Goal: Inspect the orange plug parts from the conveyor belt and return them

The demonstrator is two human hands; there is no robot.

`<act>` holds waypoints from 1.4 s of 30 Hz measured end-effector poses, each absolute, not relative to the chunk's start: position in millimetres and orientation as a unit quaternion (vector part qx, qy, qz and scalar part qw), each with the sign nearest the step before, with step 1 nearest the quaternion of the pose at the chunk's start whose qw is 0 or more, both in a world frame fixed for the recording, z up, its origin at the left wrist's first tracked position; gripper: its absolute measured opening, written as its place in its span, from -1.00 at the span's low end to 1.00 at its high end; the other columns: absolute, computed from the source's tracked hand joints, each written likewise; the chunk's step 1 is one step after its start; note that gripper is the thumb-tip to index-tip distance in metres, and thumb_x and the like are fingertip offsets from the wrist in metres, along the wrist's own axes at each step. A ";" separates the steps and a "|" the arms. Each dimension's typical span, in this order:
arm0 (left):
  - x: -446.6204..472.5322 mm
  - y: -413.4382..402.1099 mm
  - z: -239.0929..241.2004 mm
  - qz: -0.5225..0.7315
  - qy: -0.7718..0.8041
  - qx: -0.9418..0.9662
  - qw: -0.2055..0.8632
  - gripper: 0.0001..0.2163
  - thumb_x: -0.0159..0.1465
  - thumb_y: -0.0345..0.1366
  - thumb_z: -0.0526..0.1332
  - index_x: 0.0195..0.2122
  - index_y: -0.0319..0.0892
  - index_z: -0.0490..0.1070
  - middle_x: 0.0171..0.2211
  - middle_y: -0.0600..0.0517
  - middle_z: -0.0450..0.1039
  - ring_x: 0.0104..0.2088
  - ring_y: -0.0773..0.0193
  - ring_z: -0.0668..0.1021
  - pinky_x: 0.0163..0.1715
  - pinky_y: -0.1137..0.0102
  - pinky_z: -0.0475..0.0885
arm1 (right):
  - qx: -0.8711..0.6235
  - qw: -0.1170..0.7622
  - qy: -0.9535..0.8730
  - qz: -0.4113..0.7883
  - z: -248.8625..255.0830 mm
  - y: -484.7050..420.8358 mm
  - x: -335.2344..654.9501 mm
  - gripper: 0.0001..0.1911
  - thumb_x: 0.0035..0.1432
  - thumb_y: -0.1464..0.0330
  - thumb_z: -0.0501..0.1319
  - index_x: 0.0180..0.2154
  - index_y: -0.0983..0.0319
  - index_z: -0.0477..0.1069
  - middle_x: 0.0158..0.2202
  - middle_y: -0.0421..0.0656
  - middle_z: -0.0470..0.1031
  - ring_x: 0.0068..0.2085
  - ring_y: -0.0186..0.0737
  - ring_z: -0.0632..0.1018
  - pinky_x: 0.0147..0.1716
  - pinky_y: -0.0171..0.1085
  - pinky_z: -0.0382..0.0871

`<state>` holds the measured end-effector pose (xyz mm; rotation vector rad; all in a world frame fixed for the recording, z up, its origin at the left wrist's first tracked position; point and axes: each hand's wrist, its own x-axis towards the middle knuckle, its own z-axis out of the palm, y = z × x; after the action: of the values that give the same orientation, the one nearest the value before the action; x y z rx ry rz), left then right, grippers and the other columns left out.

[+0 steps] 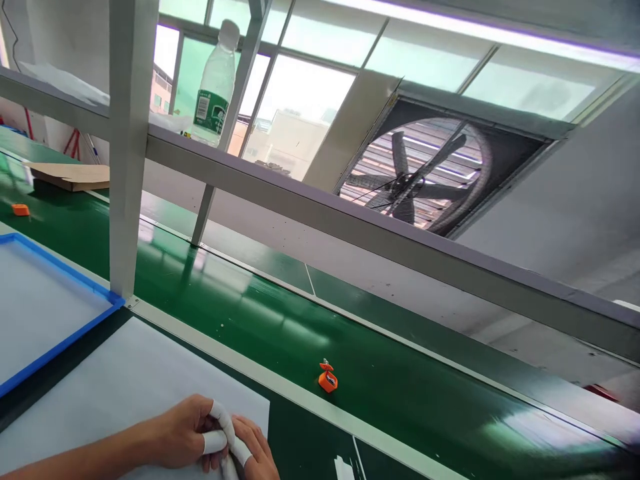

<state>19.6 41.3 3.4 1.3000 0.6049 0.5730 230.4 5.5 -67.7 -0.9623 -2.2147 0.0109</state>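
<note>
My left hand reaches in from the lower left over a white sheet, its thumb and forefinger covered in white finger sleeves. Those fingers are closed in a pinch against my right hand, at the bottom edge of the picture. White covering also shows on a digit of my right hand, whose fingers are bent and pressed close together. A bit of whitish material shows between the hands, but what it is stays hidden. Beyond them, a small orange piece with dark and silvery parts lies on the green conveyor belt.
A blue-edged frame lies left of the sheet. A grey post and rail stand across the belt, with a plastic bottle on the rail. Further left are another orange piece and flat cardboard. White scraps lie bottom right.
</note>
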 end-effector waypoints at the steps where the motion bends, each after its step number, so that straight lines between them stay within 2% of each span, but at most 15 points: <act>1: 20.3 41.0 2.0 0.263 0.275 0.590 0.712 -0.84 0.24 -0.25 0.27 -0.32 -0.26 0.54 -0.51 0.07 0.44 -0.51 0.35 0.43 -0.43 0.43 0.38 | -0.355 0.342 -0.870 0.021 -64.7 4.6 232.2 -0.56 0.31 0.38 0.15 0.21 0.18 0.33 0.04 -0.01 0.56 0.07 0.04 0.57 0.02 -0.07 0.58; 3: 20.8 40.2 1.1 0.269 0.283 0.594 0.704 -0.86 0.23 -0.27 0.28 -0.34 -0.25 0.54 -0.51 0.07 0.44 -0.51 0.35 0.43 -0.43 0.43 0.38 | -0.340 0.360 -0.868 0.025 -59.2 2.3 233.0 -0.52 0.28 0.48 0.05 0.21 0.24 0.30 0.08 0.05 0.52 0.12 0.05 0.53 0.03 -0.01 0.56; 7: 19.6 39.5 0.8 0.278 0.299 0.588 0.698 -0.85 0.21 -0.28 0.30 -0.29 -0.26 0.58 -0.50 0.06 0.46 -0.50 0.35 0.46 -0.43 0.44 0.40 | -0.364 0.304 -0.880 0.021 -46.7 -3.8 225.3 -0.47 0.13 0.60 0.08 0.15 0.27 0.35 0.16 0.06 0.44 0.21 0.09 0.42 0.10 0.05 0.50; 11: 17.4 38.6 -0.1 0.288 0.311 0.592 0.685 -0.83 0.22 -0.27 0.30 -0.25 -0.26 0.59 -0.51 0.05 0.47 -0.48 0.33 0.48 -0.42 0.43 0.42 | -0.377 0.286 -0.881 -0.003 -29.8 -10.0 214.3 -0.42 0.06 0.69 0.04 0.12 0.31 0.35 0.12 0.08 0.46 0.17 0.07 0.43 0.09 0.04 0.49; 17: 15.7 37.3 2.6 0.278 0.338 0.626 0.645 -0.81 0.28 -0.24 0.26 -0.23 -0.27 0.57 -0.46 0.01 0.50 -0.44 0.30 0.49 -0.38 0.41 0.43 | -0.445 0.300 -0.842 0.048 -15.8 -11.2 209.7 -0.67 0.18 0.58 0.12 -0.03 0.26 0.42 -0.10 0.02 0.50 -0.07 0.00 0.48 -0.08 0.03 0.50; 22: 17.0 33.8 6.3 0.254 0.344 0.663 0.615 -0.81 0.29 -0.23 0.23 -0.22 -0.24 0.53 -0.44 0.04 0.49 -0.42 0.30 0.49 -0.36 0.43 0.43 | -0.454 0.328 -0.824 0.088 -15.8 -10.4 212.6 -0.69 0.17 0.55 0.16 -0.05 0.23 0.43 -0.08 -0.02 0.48 -0.06 -0.02 0.45 -0.07 -0.02 0.47; 25: 24.2 42.1 11.3 0.221 0.377 0.701 0.564 -0.77 0.29 -0.19 0.18 -0.29 -0.23 0.54 -0.47 0.05 0.49 -0.50 0.31 0.48 -0.48 0.44 0.41 | -0.452 0.347 -0.816 0.101 -15.5 -9.8 213.0 -0.75 0.19 0.54 0.16 -0.12 0.20 0.46 -0.09 -0.05 0.48 -0.06 -0.05 0.44 -0.04 -0.05 0.45; 27: 36.2 56.1 15.6 0.231 0.405 0.723 0.510 -0.76 0.28 -0.17 0.17 -0.31 -0.22 0.55 -0.43 0.03 0.51 -0.48 0.28 0.50 -0.50 0.44 0.40 | -0.451 0.351 -0.814 0.100 -16.1 -9.4 213.0 -0.76 0.20 0.53 0.16 -0.12 0.20 0.47 -0.07 -0.04 0.48 -0.03 -0.05 0.43 -0.01 -0.05 0.43; 31: 82.4 99.1 19.7 0.274 0.432 0.749 0.421 -0.78 0.19 -0.18 0.26 -0.23 -0.18 0.57 -0.28 -0.01 0.55 -0.26 0.19 0.55 -0.28 0.39 0.43 | -0.451 0.358 -0.813 0.087 -21.6 -8.6 213.3 -0.71 0.16 0.53 0.19 -0.08 0.23 0.48 -0.06 -0.03 0.49 -0.02 -0.03 0.42 0.00 -0.04 0.41; 34: 128.2 130.4 17.0 0.275 0.450 0.753 0.394 -0.68 0.09 -0.16 0.37 -0.16 -0.20 0.57 -0.22 -0.03 0.54 -0.19 0.13 0.55 -0.17 0.35 0.43 | -0.460 0.359 -0.808 0.081 -26.2 -8.7 213.9 -0.71 0.10 0.55 0.21 -0.12 0.24 0.49 -0.08 -0.04 0.49 -0.04 -0.04 0.42 -0.04 -0.07 0.42; 37: 168.6 150.5 14.5 0.269 0.471 0.742 0.394 -0.60 0.02 -0.12 0.46 -0.19 -0.25 0.55 -0.24 -0.05 0.53 -0.17 0.07 0.55 -0.10 0.28 0.43 | -0.468 0.353 -0.807 0.076 -27.9 -9.2 214.3 -0.74 0.09 0.53 0.23 -0.15 0.22 0.49 -0.08 -0.06 0.48 -0.04 -0.05 0.42 -0.05 -0.08 0.42; 39: 187.2 157.6 14.9 0.264 0.477 0.730 0.412 -0.64 0.13 -0.10 0.42 -0.19 -0.27 0.52 -0.22 -0.06 0.52 -0.18 0.10 0.56 -0.11 0.24 0.46 | -0.469 0.351 -0.807 0.073 -27.3 -9.5 214.3 -0.75 0.11 0.52 0.22 -0.15 0.21 0.49 -0.08 -0.07 0.48 -0.03 -0.05 0.43 -0.05 -0.09 0.42; 42: 198.6 162.2 19.1 0.270 0.475 0.702 0.456 -0.74 0.34 -0.15 0.26 -0.08 -0.24 0.46 -0.11 -0.06 0.51 -0.17 0.17 0.57 -0.14 0.20 0.51 | -0.468 0.349 -0.809 0.070 -25.3 -9.6 214.4 -0.75 0.12 0.51 0.22 -0.14 0.19 0.49 -0.09 -0.08 0.49 -0.05 -0.06 0.44 -0.06 -0.09 0.43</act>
<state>198.6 162.2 19.1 1.7317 1.1712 0.6667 214.4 -9.6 -25.3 -1.2123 -2.0964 0.1827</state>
